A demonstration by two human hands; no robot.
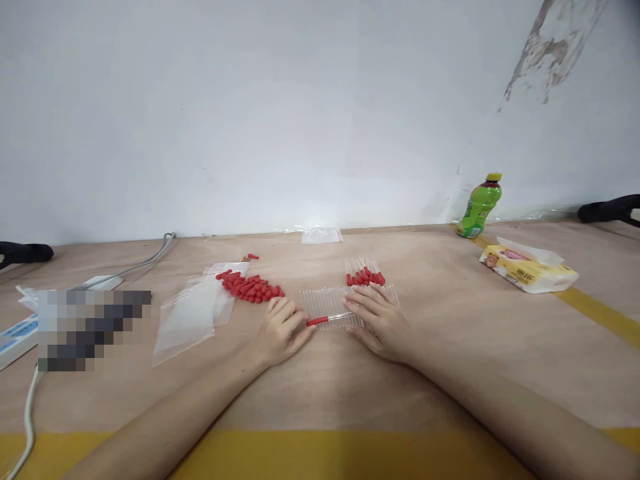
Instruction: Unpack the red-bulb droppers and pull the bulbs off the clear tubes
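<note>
My left hand (281,328) rests on the wooden table (320,393), fingers curled and pinched on a red cap (317,321) fitted to the end of a clear tube (340,316). My right hand (377,319) lies over a row of clear tubes (325,301), its fingers on the capped tube's other end. A pile of loose red caps (251,287) lies just beyond my left hand. Farther back is a batch of tubes with red caps (365,274).
Clear plastic bags (193,313) lie at the left, another bag (321,235) by the wall. A power strip with cable (20,333) sits far left. A green bottle (480,208) and a tissue pack (527,268) stand at the right. A yellow stripe marks the table's near edge.
</note>
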